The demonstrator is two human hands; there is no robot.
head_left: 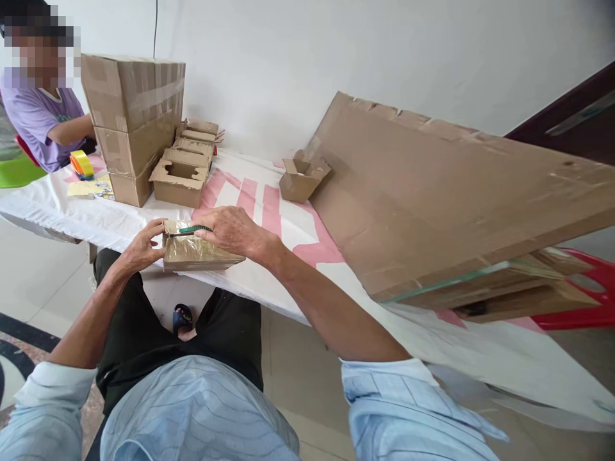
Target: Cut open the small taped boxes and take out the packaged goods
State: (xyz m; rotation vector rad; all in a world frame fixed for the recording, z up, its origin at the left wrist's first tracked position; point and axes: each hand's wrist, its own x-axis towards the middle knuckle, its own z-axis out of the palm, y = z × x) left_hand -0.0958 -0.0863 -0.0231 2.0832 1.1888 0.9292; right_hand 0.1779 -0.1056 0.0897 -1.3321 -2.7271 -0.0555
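Observation:
A small brown cardboard box [195, 256] sits at the near edge of the white-and-pink covered table [269, 211]. My left hand [141, 246] grips its left end, fingers curled against the side. Over the box's top my right hand [230, 229] pinches a thin green-handled tool [192, 229], which lies along the top edge of the box.
Stacked taped cartons [132, 121] and several small open boxes [181, 176] stand at the far left. Another open box [302, 178] sits mid-table. Large flat cardboard sheets [446, 198] lie to the right over a red stool [586, 301]. A seated person [45, 125] and a tape dispenser [81, 165] are far left.

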